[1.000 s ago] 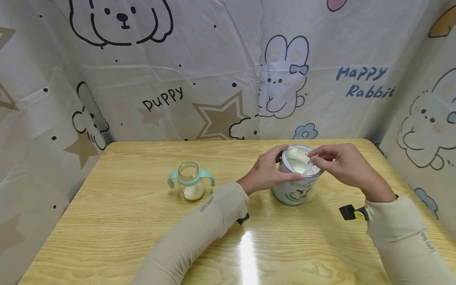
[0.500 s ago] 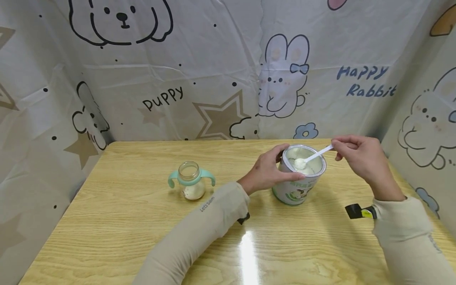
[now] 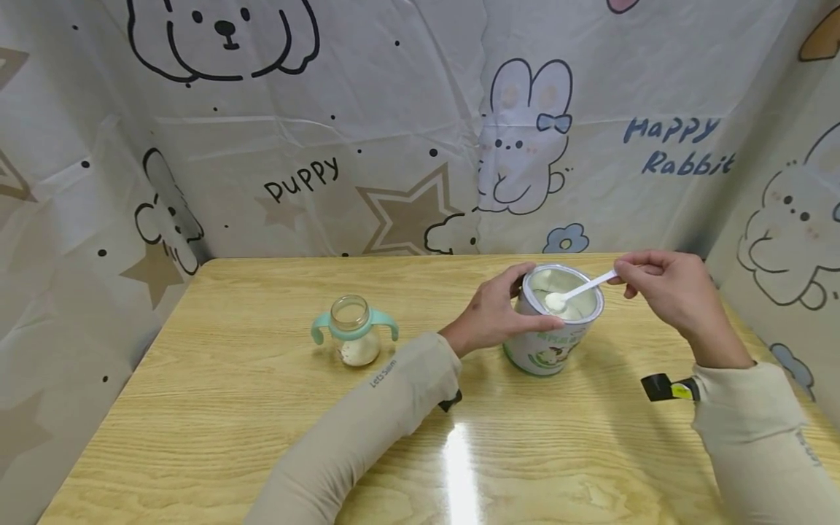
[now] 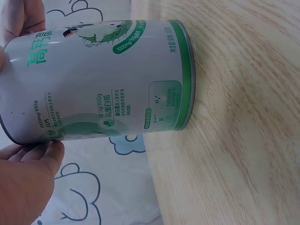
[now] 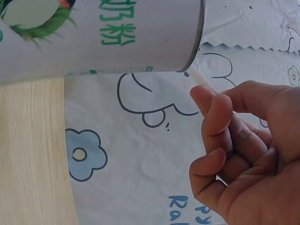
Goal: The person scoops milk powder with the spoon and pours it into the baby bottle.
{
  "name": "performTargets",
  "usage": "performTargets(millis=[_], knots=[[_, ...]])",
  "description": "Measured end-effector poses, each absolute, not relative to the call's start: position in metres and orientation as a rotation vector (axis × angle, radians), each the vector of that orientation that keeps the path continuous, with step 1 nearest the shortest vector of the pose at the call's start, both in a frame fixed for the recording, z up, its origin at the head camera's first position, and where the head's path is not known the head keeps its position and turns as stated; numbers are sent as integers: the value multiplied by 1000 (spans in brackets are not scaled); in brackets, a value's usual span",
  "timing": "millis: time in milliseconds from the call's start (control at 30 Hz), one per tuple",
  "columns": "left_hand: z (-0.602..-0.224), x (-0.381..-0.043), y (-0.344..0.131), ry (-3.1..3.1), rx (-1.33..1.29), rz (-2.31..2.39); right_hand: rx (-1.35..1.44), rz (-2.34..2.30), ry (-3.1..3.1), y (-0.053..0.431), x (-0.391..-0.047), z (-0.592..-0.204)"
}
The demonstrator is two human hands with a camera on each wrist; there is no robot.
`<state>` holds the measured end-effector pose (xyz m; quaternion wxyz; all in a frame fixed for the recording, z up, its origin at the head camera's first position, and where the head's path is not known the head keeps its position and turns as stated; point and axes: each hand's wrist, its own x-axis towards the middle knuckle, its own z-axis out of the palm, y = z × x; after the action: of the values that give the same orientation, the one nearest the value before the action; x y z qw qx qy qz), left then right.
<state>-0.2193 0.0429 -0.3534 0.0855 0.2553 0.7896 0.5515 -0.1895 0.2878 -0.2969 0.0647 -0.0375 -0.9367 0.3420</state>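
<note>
A white and green milk powder can [image 3: 541,353], its top off, stands at the right of the table. My left hand [image 3: 488,312] grips the can's near left side by the rim, thumb in front and fingers behind; the left wrist view shows the can [image 4: 103,84] between them. My right hand [image 3: 672,295] pinches the handle end of a white scoop [image 3: 590,284]. The scoop's bowl, heaped with pale powder, is over the can's mouth. In the right wrist view the right hand [image 5: 243,136] has its fingers curled at the handle, just beside the can's rim.
A baby bottle [image 3: 354,332] with mint green side handles stands uncapped left of the can, some powder in its bottom. The wooden table [image 3: 216,408] is bordered at the back and sides by a cartoon-printed cloth [image 3: 394,95].
My right hand has drawn back up and to the right, lifting the scoop from deep inside the can, now with powder in its bowl. My left hand keeps its grip on the can.
</note>
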Motion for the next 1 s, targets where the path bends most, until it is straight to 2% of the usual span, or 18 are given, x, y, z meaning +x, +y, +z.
performTargets(millis=[1000], knots=[[-343,-220,10,2328,725,1630,-122,1501,-2570,291,-194,-289]])
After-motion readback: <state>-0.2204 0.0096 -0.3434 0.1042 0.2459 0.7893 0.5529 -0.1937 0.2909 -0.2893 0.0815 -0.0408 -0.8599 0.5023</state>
